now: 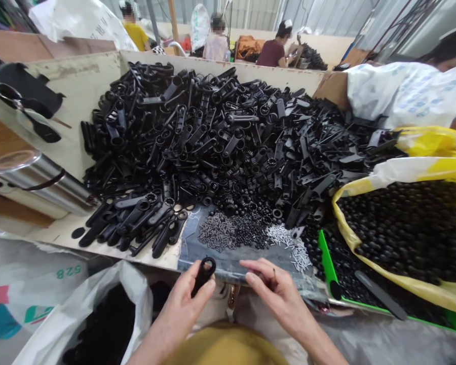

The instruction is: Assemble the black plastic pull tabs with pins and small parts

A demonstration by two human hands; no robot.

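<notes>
Here, L hand grips blk plastic part, R hand pinches pin

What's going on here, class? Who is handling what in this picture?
A person holds a black plastic part in their left hand, while their right hand pinches a small item. Just beyond lies a dark mat with metal pins on it, below a large heap of black plastic parts. A co-worker sits further back.

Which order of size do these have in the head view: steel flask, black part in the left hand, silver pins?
1. steel flask
2. black part in the left hand
3. silver pins

The part is nearer the camera, so its place is unsure.
</notes>
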